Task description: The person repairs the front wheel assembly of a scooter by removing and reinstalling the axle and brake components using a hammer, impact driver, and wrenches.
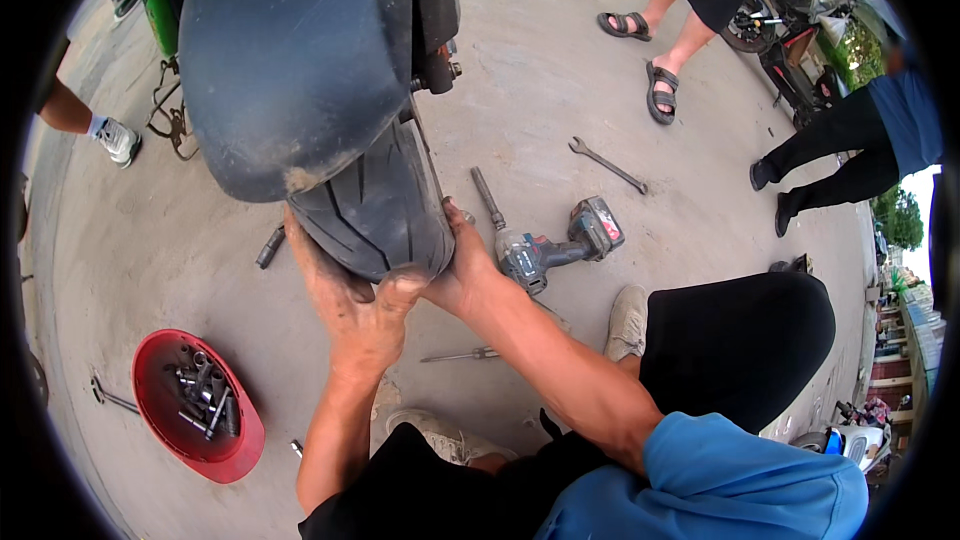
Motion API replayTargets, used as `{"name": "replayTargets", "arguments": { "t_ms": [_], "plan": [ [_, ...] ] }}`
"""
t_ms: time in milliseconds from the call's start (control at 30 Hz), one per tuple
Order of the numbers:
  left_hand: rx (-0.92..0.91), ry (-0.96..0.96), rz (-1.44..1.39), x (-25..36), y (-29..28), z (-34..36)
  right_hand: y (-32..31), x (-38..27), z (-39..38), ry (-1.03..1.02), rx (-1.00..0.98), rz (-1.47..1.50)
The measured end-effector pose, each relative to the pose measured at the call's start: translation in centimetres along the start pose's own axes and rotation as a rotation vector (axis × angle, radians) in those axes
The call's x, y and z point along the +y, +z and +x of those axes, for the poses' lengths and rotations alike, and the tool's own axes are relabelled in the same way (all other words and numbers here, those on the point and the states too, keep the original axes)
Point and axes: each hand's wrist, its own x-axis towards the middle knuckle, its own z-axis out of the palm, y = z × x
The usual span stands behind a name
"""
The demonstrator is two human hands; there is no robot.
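Note:
A black grooved scooter tyre [375, 205] stands upright below a large dark mudguard [300, 60]. My left hand [350, 305] wraps its lower left side, fingers out of sight along the sidewall and thumb across the tread. From the other side my right hand [462, 265] clasps the tyre's right edge, its fingertips showing at the sidewall. Just right of that hand lies a cordless impact wrench [535, 257] with its battery attached. A metal socket extension [487, 198] rests by the wrench's nose, and a dark cylindrical socket tool [270, 247] lies left of the tyre.
A red hard hat [240, 445], upturned, holds several sockets at lower left. An open-ended spanner [608, 166] and a thin screwdriver-like rod [460, 355] lie on the concrete. People stand at the far right, one in sandals [662, 92]; another person's shoe [118, 142] is at left.

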Motion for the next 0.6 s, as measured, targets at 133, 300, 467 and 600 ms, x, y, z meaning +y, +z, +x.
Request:
{"name": "replayTargets", "arguments": {
  "t_ms": [133, 300, 467, 600],
  "plan": [
    [-0.012, 0.08, 0.16, -2.7, -1.2, -0.9, -1.0, -0.1, 0.2, 0.076, -0.074, -0.006],
    [-0.024, -0.054, 0.049, -3.0, -1.0, -2.2, -2.2, -0.7, 2.1, 0.023, -0.185, -0.17],
    [-0.048, 0.011, 0.121, -4.3, -1.4, -2.8, -1.8, -2.3, 4.2, -0.04, -0.142, -0.214],
    [-0.072, -0.001, 0.024, -4.8, -1.3, -3.3, -0.7, -1.7, 3.1, -0.01, -0.022, -0.191]
  ]
}}
